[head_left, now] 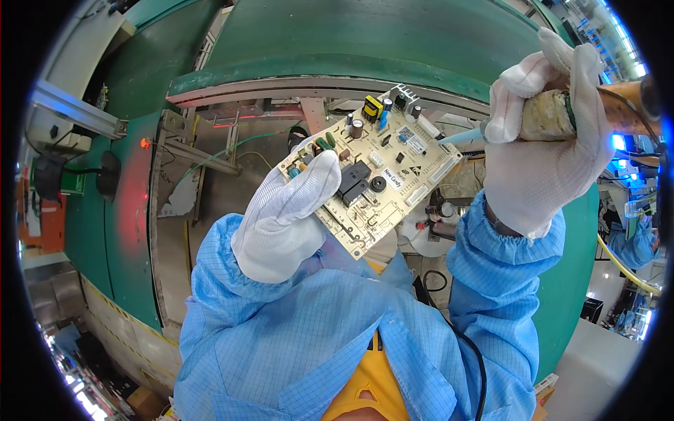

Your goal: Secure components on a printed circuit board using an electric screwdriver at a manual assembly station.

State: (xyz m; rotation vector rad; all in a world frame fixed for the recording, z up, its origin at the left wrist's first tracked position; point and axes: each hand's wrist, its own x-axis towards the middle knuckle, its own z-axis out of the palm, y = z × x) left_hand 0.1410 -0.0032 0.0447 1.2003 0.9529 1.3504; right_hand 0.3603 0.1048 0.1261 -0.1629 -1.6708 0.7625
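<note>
A cream printed circuit board (382, 219) is held tilted in front of my chest. My left hand (284, 217), in a white glove, is closed on its left edge, thumb lying over the top. The board carries black relays, capacitors, a yellow-wrapped transformer and pale connectors. My right hand (544, 172), also gloved, is wrapped round what looks like a glue dispenser (544, 118), with a worn beige grip and a copper-brown cylinder behind. Its pale blue nozzle (465, 135) points left, its tip at the board's upper right edge; whether it touches I cannot tell.
A green work surface (351, 38) with a metal frame edge (281, 90) spans the far side. Another green panel (119, 224) stands at the left, lit red in part. A black cable (477, 358) runs down over my right sleeve. A yellow hose (625, 265) hangs at the right.
</note>
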